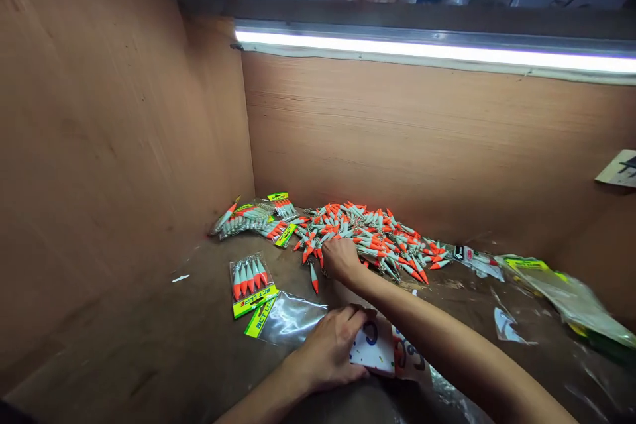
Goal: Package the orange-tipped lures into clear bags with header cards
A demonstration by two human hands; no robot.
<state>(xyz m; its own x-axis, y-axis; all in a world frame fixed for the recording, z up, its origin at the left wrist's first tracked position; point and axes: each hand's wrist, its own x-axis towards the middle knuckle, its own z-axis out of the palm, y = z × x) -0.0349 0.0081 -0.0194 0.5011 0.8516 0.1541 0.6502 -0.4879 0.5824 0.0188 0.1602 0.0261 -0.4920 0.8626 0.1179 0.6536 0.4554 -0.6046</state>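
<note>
A heap of orange-and-white fishing lures point(370, 235) lies on the wooden bench against the back wall. My right hand point(340, 258) reaches into the near edge of that heap with its fingers curled down onto the lures; what they grip is hidden. My left hand point(330, 348) rests near the front, fingers closed on a white card or packet with printed letters point(375, 348). An empty clear bag with a yellow-green header point(283, 319) lies just left of that hand. A filled pack of lures point(250, 283) lies beyond it.
More filled packs point(256, 217) are piled at the back left corner. Loose plastic bags point(566, 295) lie at the right. Wooden walls close in the left side and back, with a lit tube lamp point(427, 50) above the back wall.
</note>
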